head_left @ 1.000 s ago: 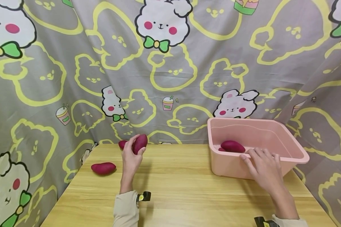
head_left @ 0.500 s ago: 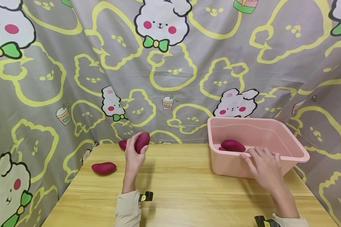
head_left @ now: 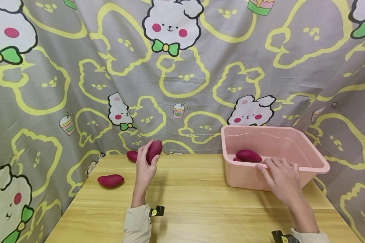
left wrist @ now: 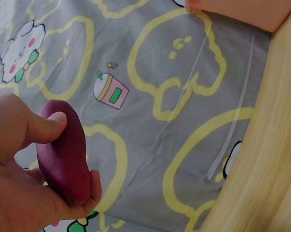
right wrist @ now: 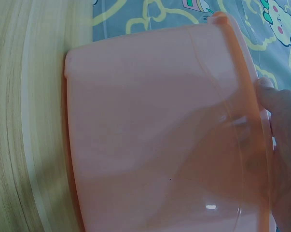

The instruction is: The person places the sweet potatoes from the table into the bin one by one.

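Observation:
My left hand (head_left: 145, 168) grips a purple sweet potato (head_left: 154, 152), raised over the back left of the table. In the left wrist view the thumb presses one side of that sweet potato (left wrist: 68, 159) and the fingers wrap the other. Behind the hand, a second sweet potato (head_left: 132, 156) is partly covered. Another one (head_left: 111, 181) lies on the table to the left. On the right, my right hand (head_left: 283, 179) holds the front rim of a pink plastic bin (head_left: 240, 177), its fingers hooked over the edge. Inside the bin lies a sweet potato (head_left: 248, 156), with part of another below it.
The wooden table (head_left: 188, 202) stretches between the two hands. A grey curtain (head_left: 185, 84) with bunny prints hangs right behind the table and round both sides. The bin stands at the table's right rear, close to the curtain.
My left hand has shifted slightly right and up with the sweet potato, uncovering more of the one behind it. The right hand has stayed on the bin's rim.

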Demonstrator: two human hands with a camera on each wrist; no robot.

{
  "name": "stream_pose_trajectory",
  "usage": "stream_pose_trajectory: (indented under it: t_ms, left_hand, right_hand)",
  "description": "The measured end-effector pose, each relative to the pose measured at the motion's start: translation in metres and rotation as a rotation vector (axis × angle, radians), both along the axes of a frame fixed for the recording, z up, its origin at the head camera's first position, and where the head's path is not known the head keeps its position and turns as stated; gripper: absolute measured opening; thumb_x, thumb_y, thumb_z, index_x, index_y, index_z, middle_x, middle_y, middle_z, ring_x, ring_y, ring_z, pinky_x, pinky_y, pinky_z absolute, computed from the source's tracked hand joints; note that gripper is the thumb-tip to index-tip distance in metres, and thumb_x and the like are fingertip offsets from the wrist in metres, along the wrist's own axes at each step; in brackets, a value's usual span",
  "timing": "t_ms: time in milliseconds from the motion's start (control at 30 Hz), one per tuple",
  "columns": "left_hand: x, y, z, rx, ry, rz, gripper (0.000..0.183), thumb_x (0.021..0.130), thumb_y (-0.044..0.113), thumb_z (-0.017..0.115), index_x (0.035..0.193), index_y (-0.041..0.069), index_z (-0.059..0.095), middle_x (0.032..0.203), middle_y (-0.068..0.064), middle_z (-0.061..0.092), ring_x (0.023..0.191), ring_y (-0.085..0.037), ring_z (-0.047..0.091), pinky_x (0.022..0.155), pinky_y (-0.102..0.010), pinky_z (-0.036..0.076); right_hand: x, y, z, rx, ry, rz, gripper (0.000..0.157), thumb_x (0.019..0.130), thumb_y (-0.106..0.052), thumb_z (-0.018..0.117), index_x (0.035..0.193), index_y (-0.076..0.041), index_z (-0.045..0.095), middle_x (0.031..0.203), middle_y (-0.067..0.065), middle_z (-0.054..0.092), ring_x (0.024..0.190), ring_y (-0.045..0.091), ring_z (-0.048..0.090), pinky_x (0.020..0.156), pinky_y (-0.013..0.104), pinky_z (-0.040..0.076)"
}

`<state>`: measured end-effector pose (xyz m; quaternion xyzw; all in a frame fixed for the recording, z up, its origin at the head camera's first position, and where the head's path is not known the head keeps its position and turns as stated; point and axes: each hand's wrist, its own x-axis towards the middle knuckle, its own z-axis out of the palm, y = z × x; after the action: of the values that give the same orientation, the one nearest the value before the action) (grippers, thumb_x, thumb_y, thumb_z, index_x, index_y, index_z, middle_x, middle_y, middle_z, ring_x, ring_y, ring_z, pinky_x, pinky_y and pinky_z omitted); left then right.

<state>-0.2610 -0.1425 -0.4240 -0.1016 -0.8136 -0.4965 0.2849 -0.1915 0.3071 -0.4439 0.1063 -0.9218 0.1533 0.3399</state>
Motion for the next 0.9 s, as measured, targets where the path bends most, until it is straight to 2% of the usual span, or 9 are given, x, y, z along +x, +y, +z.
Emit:
stream_pose_trajectory:
  t_ms: [167, 467, 733, 900]
  left_hand:
    - [0.001, 0.003, 0.000, -0.013, -0.004, -0.019, 0.066, 0.090, -0.010, 0.069, 0.150, 0.012, 0.053, 0.136, -0.022, 0.049, 0.124, -0.042, 0.052, 0.101, -0.060, 0.045]
    - [0.003, 0.012, 0.001, -0.022, 0.014, -0.053, 0.072, 0.085, -0.014, 0.064, 0.151, 0.010, 0.051, 0.135, -0.022, 0.047, 0.118, -0.042, 0.054, 0.094, -0.058, 0.049]
    - [0.005, 0.018, 0.003, -0.006, -0.002, -0.059, 0.070, 0.086, -0.014, 0.066, 0.150, 0.012, 0.053, 0.138, -0.021, 0.048, 0.124, -0.041, 0.052, 0.099, -0.058, 0.046]
    - [0.005, 0.023, 0.006, 0.010, 0.008, -0.093, 0.068, 0.086, -0.015, 0.067, 0.148, 0.011, 0.055, 0.138, -0.020, 0.049, 0.124, -0.040, 0.052, 0.098, -0.059, 0.047]
  right_hand:
    - [-0.001, 0.000, 0.000, 0.000, 0.008, 0.003, 0.022, 0.098, -0.036, 0.068, 0.102, -0.014, 0.067, 0.101, 0.009, 0.065, 0.099, 0.034, 0.053, 0.077, 0.055, 0.027]
    - [0.001, 0.001, -0.001, -0.001, 0.007, -0.002, 0.022, 0.098, -0.035, 0.068, 0.102, -0.013, 0.067, 0.099, 0.008, 0.064, 0.099, 0.035, 0.053, 0.077, 0.056, 0.028]
    - [0.001, 0.000, -0.002, 0.014, 0.031, 0.003, 0.025, 0.098, -0.037, 0.067, 0.102, -0.012, 0.066, 0.098, 0.009, 0.064, 0.097, 0.035, 0.053, 0.076, 0.056, 0.028]
    - [0.001, 0.000, -0.001, 0.003, 0.024, 0.002, 0.025, 0.098, -0.037, 0.067, 0.102, -0.012, 0.067, 0.099, 0.009, 0.064, 0.098, 0.035, 0.054, 0.077, 0.056, 0.028]
